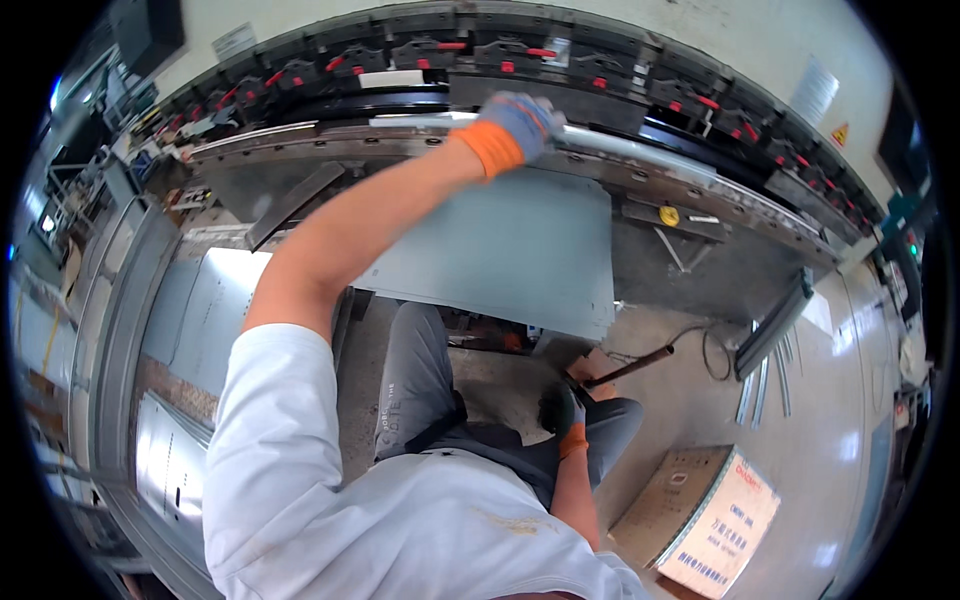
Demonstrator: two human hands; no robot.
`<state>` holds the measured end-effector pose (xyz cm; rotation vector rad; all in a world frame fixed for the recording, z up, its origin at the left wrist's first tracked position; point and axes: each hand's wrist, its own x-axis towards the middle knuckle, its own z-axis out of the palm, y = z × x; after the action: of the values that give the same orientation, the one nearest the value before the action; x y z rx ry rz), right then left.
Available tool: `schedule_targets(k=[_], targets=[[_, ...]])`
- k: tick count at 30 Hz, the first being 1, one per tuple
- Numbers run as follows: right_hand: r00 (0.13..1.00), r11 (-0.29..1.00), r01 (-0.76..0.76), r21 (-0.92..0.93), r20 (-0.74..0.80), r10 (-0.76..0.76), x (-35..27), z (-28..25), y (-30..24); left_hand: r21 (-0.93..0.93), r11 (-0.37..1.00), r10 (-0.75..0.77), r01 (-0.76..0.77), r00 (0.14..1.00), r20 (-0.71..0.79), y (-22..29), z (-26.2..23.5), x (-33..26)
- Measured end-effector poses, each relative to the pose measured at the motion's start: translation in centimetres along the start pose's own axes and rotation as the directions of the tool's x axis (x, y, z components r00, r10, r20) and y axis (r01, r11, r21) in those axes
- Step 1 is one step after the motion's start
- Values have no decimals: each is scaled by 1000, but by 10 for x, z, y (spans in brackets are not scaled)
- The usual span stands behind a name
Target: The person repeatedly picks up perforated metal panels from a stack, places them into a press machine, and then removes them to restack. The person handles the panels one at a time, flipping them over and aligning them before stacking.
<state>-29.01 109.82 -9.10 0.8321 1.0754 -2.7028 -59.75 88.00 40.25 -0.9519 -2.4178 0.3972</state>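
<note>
My left hand, in a blue-grey glove with an orange cuff, reaches forward to the bed of a press brake. It lies over a bright metal strip along the bed's front edge. Motion smears its fingers, so I cannot tell whether they grip the strip. Just below it, a flat grey metal sheet lies in front of the machine. My right hand, in a dark glove with an orange cuff, is low by my right thigh. Its fingers are hidden. Beside it a brown rod slants up to the right.
Metal sheets lie in a rack at left. A yellow tape measure sits on a bracket shelf at right. A cardboard box stands on the floor at lower right, with metal strips and a cable beyond it.
</note>
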Motion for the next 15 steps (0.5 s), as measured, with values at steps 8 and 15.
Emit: schedule_targets(k=[8,15], targets=[[1000,997,-14,-80,-25,12,30,-19,18,45,989,-133,138,985,-112,-49,-65,-58],[884,939,142,-314,467,22,87,-54,42,-370,717,-669,591,732,-126,-130,-148,-260]])
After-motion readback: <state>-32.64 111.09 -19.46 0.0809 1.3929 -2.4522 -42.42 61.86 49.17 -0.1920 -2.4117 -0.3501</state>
